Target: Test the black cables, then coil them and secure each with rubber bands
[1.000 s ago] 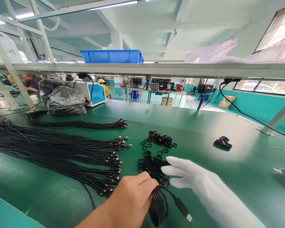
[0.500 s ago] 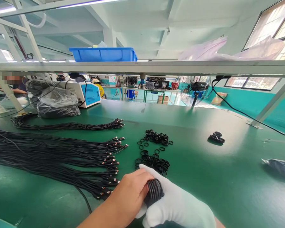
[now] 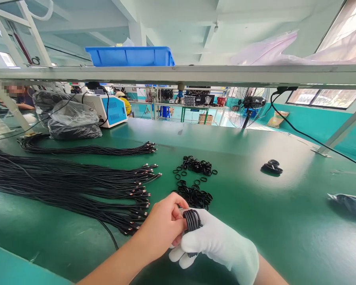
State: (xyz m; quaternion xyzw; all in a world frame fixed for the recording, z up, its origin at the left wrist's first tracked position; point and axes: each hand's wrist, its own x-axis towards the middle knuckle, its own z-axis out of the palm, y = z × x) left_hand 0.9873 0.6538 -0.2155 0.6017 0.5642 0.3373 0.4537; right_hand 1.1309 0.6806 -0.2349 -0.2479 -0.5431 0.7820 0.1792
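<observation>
A tight coil of black cable [image 3: 192,220] sits in my right hand [image 3: 218,241], which wears a white glove and has its thumb and fingers wrapped round the loops. My bare left hand [image 3: 166,217] is closed against the coil's left side, thumb and fingers pinching at it; what lies between those fingertips is partly hidden. Just beyond the hands lies a pile of small black rings [image 3: 195,197], with a second pile of rings [image 3: 200,164] farther back. Left of my hands, many straight black cables [image 3: 77,186] lie with their plug ends pointing right.
Another cable bundle [image 3: 91,149] lies behind, near plastic-bagged goods [image 3: 74,120] and a white-blue machine [image 3: 111,111]. Coiled cables [image 3: 272,168] rest at right, a clear bag [image 3: 350,205] at the right edge. A shelf [image 3: 178,75] with a blue bin [image 3: 130,56] spans overhead.
The fingers of my left hand have shifted from over the coil to its left side. My gloved fingers now show beneath the coil. The view has tilted slightly downward.
</observation>
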